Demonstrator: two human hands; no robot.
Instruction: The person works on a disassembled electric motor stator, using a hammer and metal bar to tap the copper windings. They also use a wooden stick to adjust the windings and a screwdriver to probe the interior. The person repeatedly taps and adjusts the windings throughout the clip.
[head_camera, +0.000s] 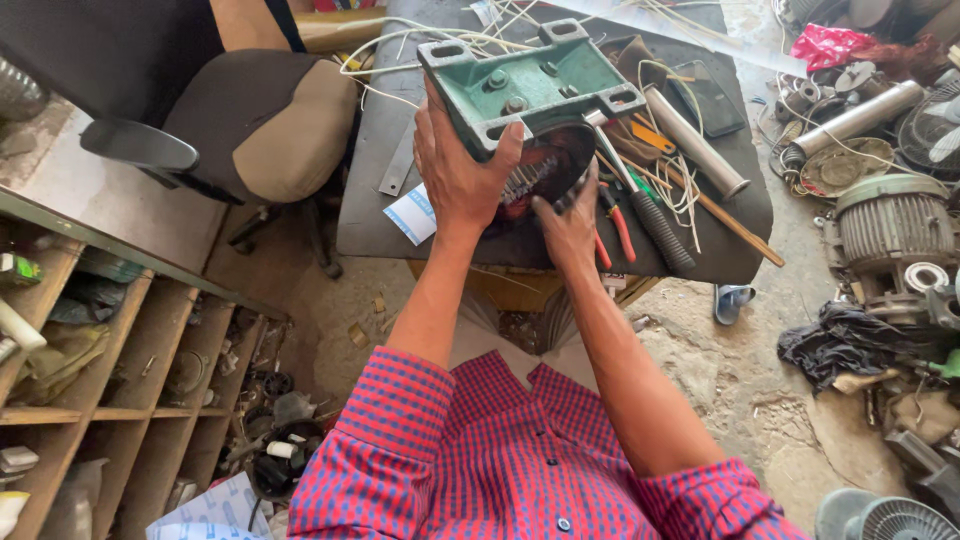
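Note:
A green cast motor housing (535, 88) with a bolted foot plate lies tilted on the dark worktable (380, 215), its open end toward me showing copper windings (530, 178). My left hand (455, 170) grips the housing's near left side. At the open end, my right hand (572, 225) has its fingers pushed against the windings. Right of that hand lie red-handled pliers (620, 232) and a hammer with a black grip (650, 215).
Grey tube (695, 142), a dark phone (708, 98), wooden sticks and white wires cover the table's right side. An office chair (250, 125) stands left. Wooden shelves (110, 400) fill the lower left. Old motors (893, 228) and fan parts litter the floor right.

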